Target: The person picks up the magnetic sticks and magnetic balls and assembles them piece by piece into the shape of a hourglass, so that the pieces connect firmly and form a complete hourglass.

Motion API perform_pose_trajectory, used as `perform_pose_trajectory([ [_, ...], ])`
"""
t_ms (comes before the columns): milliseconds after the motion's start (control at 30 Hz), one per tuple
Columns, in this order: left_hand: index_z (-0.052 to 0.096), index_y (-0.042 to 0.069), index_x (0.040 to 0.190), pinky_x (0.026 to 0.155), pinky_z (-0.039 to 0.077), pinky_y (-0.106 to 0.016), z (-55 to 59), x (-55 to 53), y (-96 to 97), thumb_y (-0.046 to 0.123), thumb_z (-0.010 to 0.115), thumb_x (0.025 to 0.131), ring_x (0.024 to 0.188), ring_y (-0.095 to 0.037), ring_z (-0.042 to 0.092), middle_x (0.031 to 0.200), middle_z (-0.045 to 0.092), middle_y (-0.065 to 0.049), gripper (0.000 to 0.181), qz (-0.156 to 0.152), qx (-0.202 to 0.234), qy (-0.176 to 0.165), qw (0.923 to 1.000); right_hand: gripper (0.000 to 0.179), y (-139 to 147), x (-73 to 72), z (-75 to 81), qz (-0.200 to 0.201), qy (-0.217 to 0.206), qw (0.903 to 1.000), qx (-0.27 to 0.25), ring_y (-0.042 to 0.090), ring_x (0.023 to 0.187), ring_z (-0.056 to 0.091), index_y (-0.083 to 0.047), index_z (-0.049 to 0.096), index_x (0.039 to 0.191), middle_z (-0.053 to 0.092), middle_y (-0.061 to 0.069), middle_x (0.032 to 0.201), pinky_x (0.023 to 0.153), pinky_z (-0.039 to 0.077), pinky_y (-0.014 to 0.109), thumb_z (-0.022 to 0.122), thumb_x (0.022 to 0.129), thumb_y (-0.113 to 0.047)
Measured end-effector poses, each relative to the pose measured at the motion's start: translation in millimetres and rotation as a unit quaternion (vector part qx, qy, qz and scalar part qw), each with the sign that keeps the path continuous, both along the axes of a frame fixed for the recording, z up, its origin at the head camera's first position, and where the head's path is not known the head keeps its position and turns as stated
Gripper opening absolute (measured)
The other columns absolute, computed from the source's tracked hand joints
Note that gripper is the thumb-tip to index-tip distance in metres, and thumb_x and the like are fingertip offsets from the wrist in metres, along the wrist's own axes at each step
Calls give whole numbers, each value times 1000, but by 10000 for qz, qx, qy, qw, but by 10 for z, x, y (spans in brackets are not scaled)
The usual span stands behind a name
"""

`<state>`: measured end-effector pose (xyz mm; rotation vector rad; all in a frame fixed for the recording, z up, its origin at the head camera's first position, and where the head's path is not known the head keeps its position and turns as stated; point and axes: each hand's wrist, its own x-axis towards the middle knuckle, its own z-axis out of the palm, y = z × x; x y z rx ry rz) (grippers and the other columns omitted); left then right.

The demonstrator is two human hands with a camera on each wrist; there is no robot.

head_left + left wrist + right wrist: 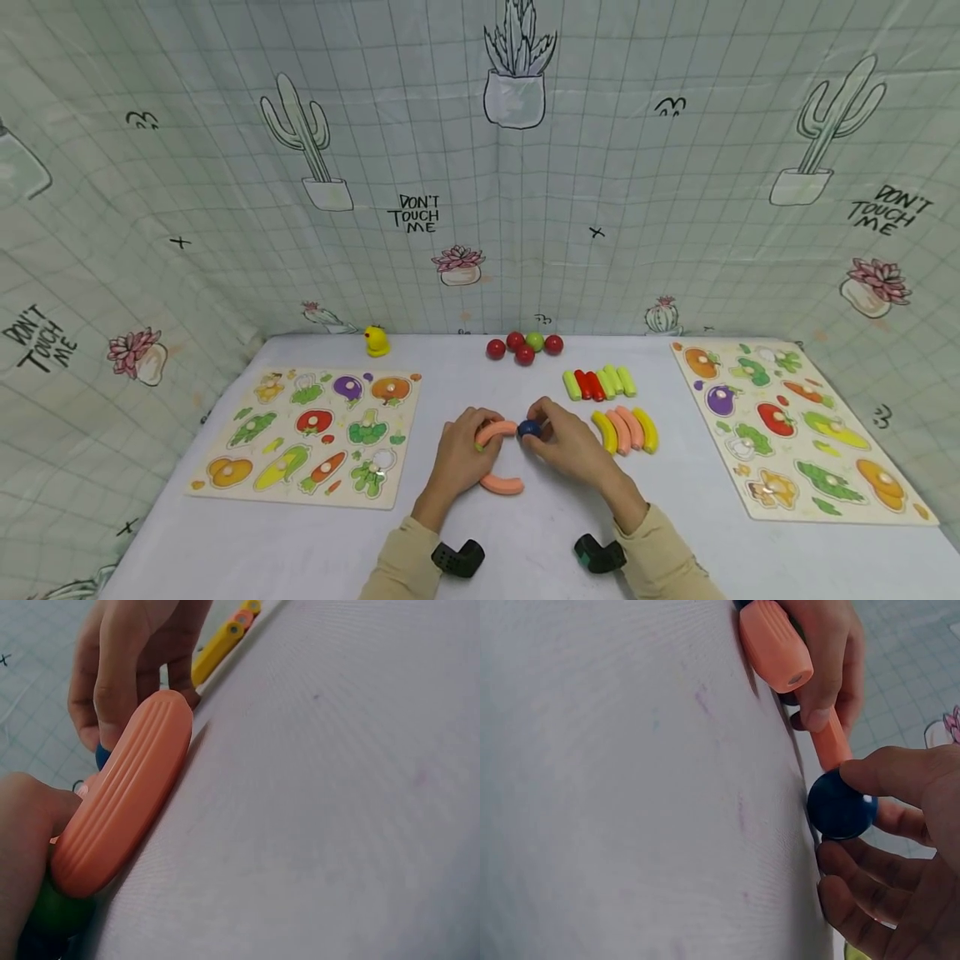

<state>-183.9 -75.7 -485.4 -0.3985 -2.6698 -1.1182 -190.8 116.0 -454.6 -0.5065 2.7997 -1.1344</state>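
The dark blue ball (529,429) is near the middle of the white worktop (551,508), at the tip of a curved orange piece (498,431) that it appears to touch. To bring the two together well, the ball should probably meet the tip squarely, along the line of the curve rather than from the side, with the orange piece kept steady and no fingertip caught between; a light push seems enough. The right hand (566,442) pinches the ball between thumb and forefinger, its remaining fingers spread apart and loosely bent. The left hand (461,457) grips the orange piece in curled fingers, close to a green part (479,447) at the other end. A second orange piece (502,485) lies just beside the left hand, toward the worktop's near edge. To the right of the right hand lie yellow curved pieces (605,433) and orange curved pieces (622,432) in a row, with short red rods (596,386) and green rods (572,386) behind. Farther out, red balls (525,356) and a light green ball (535,341) cluster near the middle of the back edge, a yellow duck (377,342) is near the back left corner, and a left puzzle board (288,497) and right puzzle board (855,517) flank everything.
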Motion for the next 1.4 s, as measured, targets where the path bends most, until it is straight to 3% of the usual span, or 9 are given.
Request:
perform_pose_trajectory([
  [233, 66, 16, 100, 72, 31, -27, -17, 23, 25, 17, 67, 85, 78, -10, 55, 88, 62, 2, 16, 106, 6, -22, 9999, 26, 7, 24, -11, 157, 81, 9998, 26, 9, 78, 54, -17, 54, 106, 62, -1, 95, 65, 46, 22, 69, 85, -21],
  [867, 66, 17, 97, 71, 31, -26, 30, 2, 14, 22, 66, 86, 70, -7, 50, 82, 58, 3, 12, 117, 97, -225, 9996, 26, -15, 17, -33, 123, 115, 9999, 32, 9, 76, 54, -16, 55, 108, 62, 0, 98, 65, 45, 21, 69, 86, -18],
  [1200, 68, 15, 99, 68, 29, -26, 71, -1, -4, 22, 65, 87, 66, -6, 45, 80, 57, 3, 14, -114, 101, -167, 9997, 27, 4, 27, -7, 436, 352, 9984, 3, 9, 79, 55, -15, 54, 111, 61, -1, 100, 66, 45, 21, 67, 87, -17],
  [1400, 69, 16, 98, 70, 28, -27, 80, -19, -41, 20, 63, 87, 66, -5, 43, 76, 56, 5, 12, -315, 236, -435, 9983, 27, 21, 21, -51, 686, 663, 9953, -140, 9, 78, 55, -11, 54, 112, 61, 1, 99, 64, 45, 21, 66, 87, -14],
])
